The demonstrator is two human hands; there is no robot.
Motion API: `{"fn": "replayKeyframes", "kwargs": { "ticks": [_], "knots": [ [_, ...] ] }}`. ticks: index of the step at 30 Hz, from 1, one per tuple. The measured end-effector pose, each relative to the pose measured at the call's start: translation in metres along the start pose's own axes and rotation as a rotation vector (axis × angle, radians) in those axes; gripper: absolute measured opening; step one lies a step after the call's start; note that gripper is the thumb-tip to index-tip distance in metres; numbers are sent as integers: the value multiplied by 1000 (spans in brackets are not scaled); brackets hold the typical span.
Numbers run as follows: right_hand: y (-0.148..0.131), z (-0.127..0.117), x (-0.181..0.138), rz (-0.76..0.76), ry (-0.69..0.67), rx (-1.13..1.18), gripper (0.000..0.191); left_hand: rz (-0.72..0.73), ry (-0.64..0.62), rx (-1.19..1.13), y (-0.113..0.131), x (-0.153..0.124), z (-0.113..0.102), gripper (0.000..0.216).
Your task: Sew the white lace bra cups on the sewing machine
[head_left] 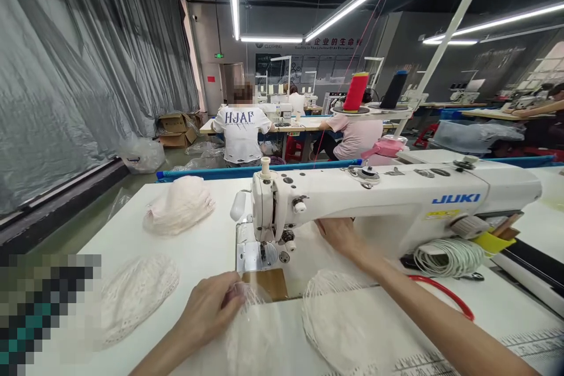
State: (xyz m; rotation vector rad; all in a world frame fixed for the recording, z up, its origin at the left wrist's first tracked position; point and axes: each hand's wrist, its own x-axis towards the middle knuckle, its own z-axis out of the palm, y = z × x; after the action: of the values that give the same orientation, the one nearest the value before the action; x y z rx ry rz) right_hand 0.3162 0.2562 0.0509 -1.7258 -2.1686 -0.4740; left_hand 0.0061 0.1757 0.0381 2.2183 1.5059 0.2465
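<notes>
Below the needle area of a white JUKI sewing machine, my left hand has its fingers curled closed on the upper edge of a white lace piece. My right hand reaches under the machine arm; its fingertips are hidden, so I cannot tell what they hold. A second rounded lace piece lies on the table below my right forearm. Left of the machine, another lace piece lies flat, with a stack of pale lace pieces behind it. A brown plate lies in front of the presser foot.
Coiled pale cord, a red strap and a yellow holder lie at the right. Ruler markings run along the front right. Red and dark thread cones stand behind. Other people sit at machines beyond a blue rail.
</notes>
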Motion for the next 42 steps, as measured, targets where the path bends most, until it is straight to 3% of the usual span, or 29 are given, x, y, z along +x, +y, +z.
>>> {"fn": "replayKeyframes", "kwargs": {
  "ticks": [3, 6, 8, 10, 12, 16, 19, 24, 28, 32, 35, 38, 42],
  "knots": [
    [-10, 0, -25, -111, -104, 63, 22, -38, 25, 39, 4, -1, -2, 20],
    [-26, -9, -54, -116, -103, 131, 32, -39, 52, 37, 6, 1, -6, 17],
    [-38, -18, -78, -244, -109, 288, 33, -56, 44, 34, 7, 3, -7, 16],
    [-46, -26, -102, -429, -234, 391, 32, -70, 38, 47, 7, 4, -7, 16],
    [-47, -27, -118, -498, -206, 380, 34, -65, 40, 54, 7, 3, -8, 16],
    [-35, -21, -117, -414, -32, 257, 32, 13, 62, -40, 10, 0, -14, 16],
    [-50, -26, -101, -331, -18, 338, 33, 50, 42, -207, 12, -3, -23, 21],
    [-121, -35, -70, -222, -244, 806, 45, 5, -127, -550, 10, -5, -33, 22],
    [-145, -33, -60, -43, -435, 1027, 24, -24, -208, -650, 0, -8, -39, 25],
    [-139, -34, -66, 20, -464, 1030, 21, -23, -238, -563, -9, -6, -43, 26],
    [-137, -34, -71, 14, -491, 966, 18, -6, -185, -333, -9, 2, -43, 21],
    [-141, -30, -74, 2, -450, 883, 17, -2, -112, -152, -4, 10, -40, 22],
    [-146, -22, -79, -71, -389, 748, 25, -25, -65, -82, -5, 13, -32, 19]
  ]
}}
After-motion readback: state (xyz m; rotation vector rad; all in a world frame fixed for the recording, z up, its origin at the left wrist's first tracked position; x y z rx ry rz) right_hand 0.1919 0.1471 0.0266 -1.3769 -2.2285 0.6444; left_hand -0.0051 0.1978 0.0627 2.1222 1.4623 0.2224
